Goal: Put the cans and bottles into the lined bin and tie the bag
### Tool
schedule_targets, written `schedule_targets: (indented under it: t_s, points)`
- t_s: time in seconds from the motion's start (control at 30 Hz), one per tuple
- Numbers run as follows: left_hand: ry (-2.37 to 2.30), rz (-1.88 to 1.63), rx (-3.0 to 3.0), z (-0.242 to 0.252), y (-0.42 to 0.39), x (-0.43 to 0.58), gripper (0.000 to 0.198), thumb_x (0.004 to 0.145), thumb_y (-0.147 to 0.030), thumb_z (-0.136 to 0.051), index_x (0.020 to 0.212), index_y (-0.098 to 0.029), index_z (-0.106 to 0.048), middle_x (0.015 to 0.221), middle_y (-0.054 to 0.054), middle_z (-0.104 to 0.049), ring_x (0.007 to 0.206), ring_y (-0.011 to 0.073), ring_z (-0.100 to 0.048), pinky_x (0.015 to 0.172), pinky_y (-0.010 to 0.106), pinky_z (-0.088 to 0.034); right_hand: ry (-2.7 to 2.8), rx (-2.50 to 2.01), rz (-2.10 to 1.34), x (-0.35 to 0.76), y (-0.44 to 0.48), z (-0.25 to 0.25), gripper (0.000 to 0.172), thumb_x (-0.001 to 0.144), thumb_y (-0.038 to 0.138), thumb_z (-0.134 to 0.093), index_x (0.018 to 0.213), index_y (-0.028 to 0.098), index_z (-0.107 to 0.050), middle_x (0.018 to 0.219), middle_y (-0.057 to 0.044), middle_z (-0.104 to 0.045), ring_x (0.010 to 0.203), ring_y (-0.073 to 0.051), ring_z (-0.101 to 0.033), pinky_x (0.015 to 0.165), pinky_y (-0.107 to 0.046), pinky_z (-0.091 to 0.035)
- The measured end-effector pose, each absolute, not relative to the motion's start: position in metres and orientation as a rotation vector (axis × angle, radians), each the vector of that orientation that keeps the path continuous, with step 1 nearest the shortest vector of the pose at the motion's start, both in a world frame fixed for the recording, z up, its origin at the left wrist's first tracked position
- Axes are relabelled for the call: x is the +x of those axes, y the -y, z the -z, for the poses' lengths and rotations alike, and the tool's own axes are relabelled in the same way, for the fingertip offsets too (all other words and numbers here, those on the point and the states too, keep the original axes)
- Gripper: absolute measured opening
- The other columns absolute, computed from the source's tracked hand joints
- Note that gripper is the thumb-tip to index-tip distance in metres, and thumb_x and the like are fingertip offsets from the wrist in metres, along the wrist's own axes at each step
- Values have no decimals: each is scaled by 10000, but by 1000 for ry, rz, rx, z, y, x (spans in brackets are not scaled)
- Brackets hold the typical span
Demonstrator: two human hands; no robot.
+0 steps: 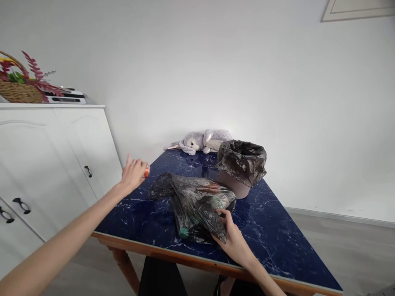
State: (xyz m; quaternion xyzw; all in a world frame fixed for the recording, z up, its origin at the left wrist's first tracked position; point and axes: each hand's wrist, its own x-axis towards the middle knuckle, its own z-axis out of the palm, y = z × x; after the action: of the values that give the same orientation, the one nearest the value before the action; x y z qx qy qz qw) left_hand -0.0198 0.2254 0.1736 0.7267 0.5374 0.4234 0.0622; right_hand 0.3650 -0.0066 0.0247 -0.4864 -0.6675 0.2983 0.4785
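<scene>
My left hand (133,174) is closed around a small orange-red can (147,171) at the table's left edge; only the can's end shows past my fingers. On the near half of the table lies a thin black plastic bag (197,197), crumpled and see-through. Inside it I make out a green bottle cap (183,233) and something reddish. My right hand (230,236) pinches the bag's near right edge between thumb and fingers. Just behind the bag stands a pinkish-grey bin (236,186), its rim covered by a black liner (243,158) folded outward.
A plush rabbit (197,142) lies on its side at the table's far end, by the wall. The table (271,234) has a blue marble-look top and wooden edge. White cabinets (52,148) stand at left, bearing a flower basket (20,91) and a white device (66,97).
</scene>
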Motion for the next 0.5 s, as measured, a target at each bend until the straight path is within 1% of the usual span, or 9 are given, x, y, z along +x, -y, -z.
schedule_targets:
  t_s: [0.07, 0.13, 0.23, 0.3, 0.4, 0.5]
  points:
    - [-1602, -1214, 2290, -160, -235, -11, 264, 649, -178, -837, 718, -256, -594, 933, 106, -633, 1325, 404, -541, 1245, 649, -310, 1618, -1170, -745, 366, 6, -24, 615, 872, 251, -636, 1404, 296, -331, 1075, -58, -777, 928, -251, -770, 856, -353, -578]
    - [-1598, -1135, 2401, -145, -243, -2, 246, 695, -189, -794, 672, -267, -561, 840, 85, -576, 1246, 382, -581, 1248, 657, -314, 1610, -1164, -753, 367, 5, -24, 626, 874, 257, -624, 1417, 292, -315, 1085, -71, -772, 933, -252, -767, 860, -363, -584]
    - [-1627, -1014, 2547, -125, -251, 5, 130, 788, -254, -739, 722, -290, -633, 771, 61, -521, 1119, 357, -614, 1249, 683, -309, 1606, -1170, -762, 367, 5, -27, 637, 855, 257, -626, 1412, 290, -319, 1082, -79, -768, 937, -256, -766, 819, -347, -589]
    - [-1655, -911, 2651, -117, -255, 6, 50, 843, -266, -693, 811, -299, -712, 787, 64, -542, 1090, 338, -612, 1266, 671, -284, 1595, -1176, -783, 367, 6, -30, 617, 852, 244, -621, 1399, 280, -338, 1063, -72, -767, 940, -254, -767, 784, -323, -583]
    - [-1688, -662, 2837, -114, -257, 3, 174, 852, -201, -633, 891, -279, -784, 861, 89, -613, 1142, 329, -592, 1309, 626, -206, 1573, -1173, -814, 367, 8, -33, 575, 854, 204, -603, 1378, 260, -373, 1034, -51, -762, 889, -230, -755, 736, -284, -558]
    - [-1694, -394, 3007, -116, -258, 0, 262, 820, -169, -614, 946, -263, -823, 938, 116, -669, 1185, 351, -585, 1336, 609, -121, 1592, -1174, -824, 368, 7, -32, 591, 814, 149, -593, 1363, 253, -401, 1008, -29, -755, 830, -206, -725, 706, -257, -521]
